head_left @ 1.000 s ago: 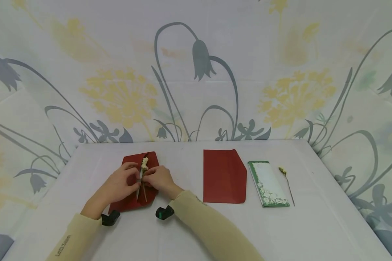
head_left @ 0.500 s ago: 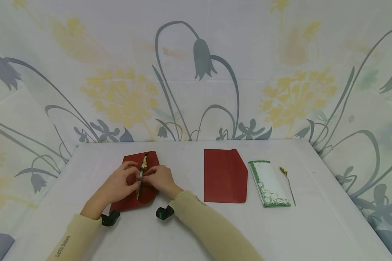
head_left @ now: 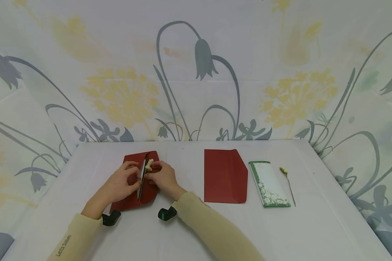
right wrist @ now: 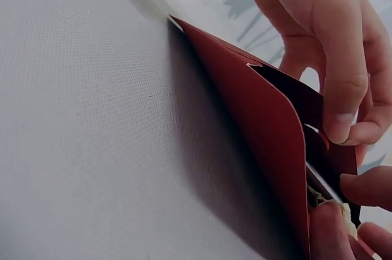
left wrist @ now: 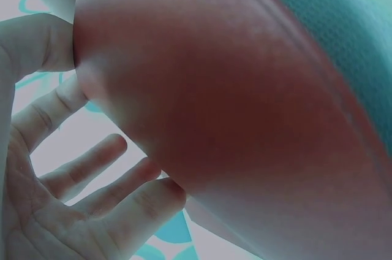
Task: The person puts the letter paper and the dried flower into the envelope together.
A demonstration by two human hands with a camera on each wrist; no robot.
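Note:
A red envelope (head_left: 135,158) stands tilted with its mouth gaping toward the right. My left hand (head_left: 121,183) pinches its edge, thumb and fingertips on the red paper (left wrist: 202,88) in the left wrist view. At the mouth, my right hand (head_left: 164,178) pinches a small pale dried flower (head_left: 148,165) just below or beside its head. In the right wrist view the flower (right wrist: 348,216) sits between the fingertips within the opening, beside a thin white edge (right wrist: 324,181) that may be a card. The lower stem is hidden by the envelope's front.
A second red envelope (head_left: 225,175) lies flat right of the hands. Beside it are a white card with a green floral border (head_left: 269,184) and another dried flower sprig (head_left: 287,177). Everything rests on a white-covered table (head_left: 320,228) against a flower-print cloth (head_left: 245,94).
The flower's head has shifted slightly right and lower, and its stem no longer shows across the envelope's front. My right hand moved slightly up and right. The left hand stays put.

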